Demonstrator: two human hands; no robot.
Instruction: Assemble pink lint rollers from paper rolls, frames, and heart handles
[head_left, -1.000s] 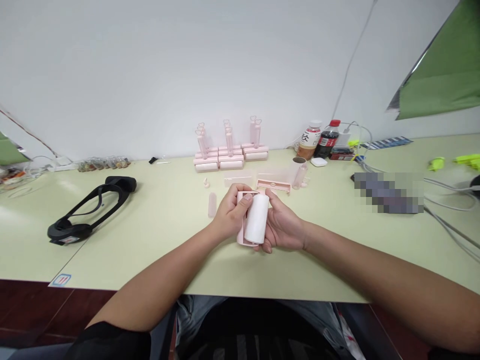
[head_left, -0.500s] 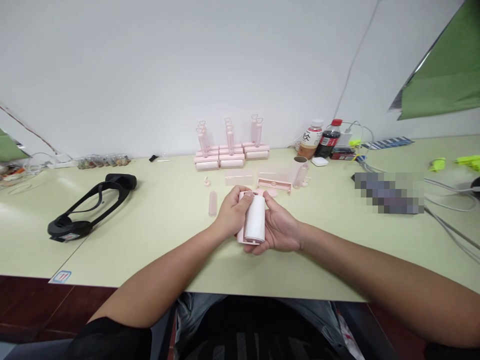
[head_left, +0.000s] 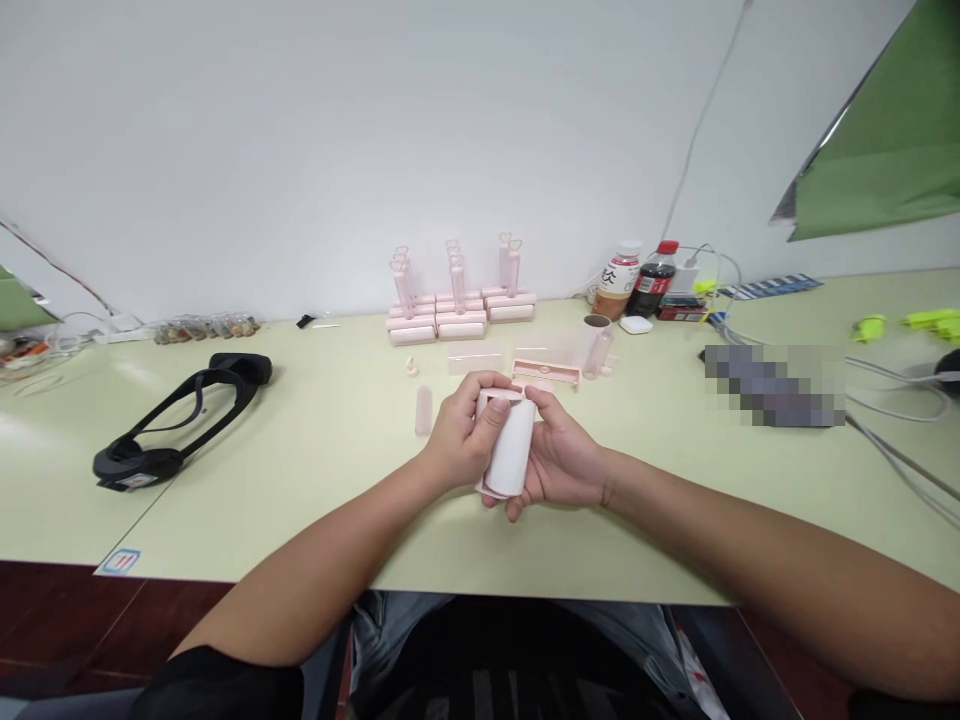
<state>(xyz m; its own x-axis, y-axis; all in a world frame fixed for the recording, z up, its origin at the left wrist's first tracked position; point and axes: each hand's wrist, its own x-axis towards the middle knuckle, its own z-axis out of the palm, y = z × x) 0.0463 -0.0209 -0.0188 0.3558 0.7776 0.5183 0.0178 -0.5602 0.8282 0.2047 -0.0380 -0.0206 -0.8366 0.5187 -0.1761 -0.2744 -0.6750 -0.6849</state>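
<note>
Between my hands is a lint roller (head_left: pixel 511 452), a white paper roll set in a pink plastic frame, held lengthwise over the table. My left hand (head_left: pixel 466 432) wraps its left side, thumb pressed on the white roll. My right hand (head_left: pixel 564 455) cups it from the right and beneath, fingertips at its upper end and under its lower end. Part of the pink frame is hidden by my fingers. Just beyond lie a pink cover piece (head_left: pixel 546 374), a pale pink handle piece (head_left: pixel 424 410) and a small pink part (head_left: pixel 412 367).
Several finished-looking pink lint rollers (head_left: pixel 461 326) with upright handles stand by the wall. Clear covers (head_left: pixel 475 360) and a pink tube (head_left: pixel 598 348) lie nearer. Bottles (head_left: pixel 654 284) and white cables (head_left: pixel 892 400) are at right. A black headset (head_left: pixel 184 420) lies left.
The lint roller has turned slightly in my hands, its lower end tilting, and my left thumb has shifted on the roll. The camera view has moved a little.
</note>
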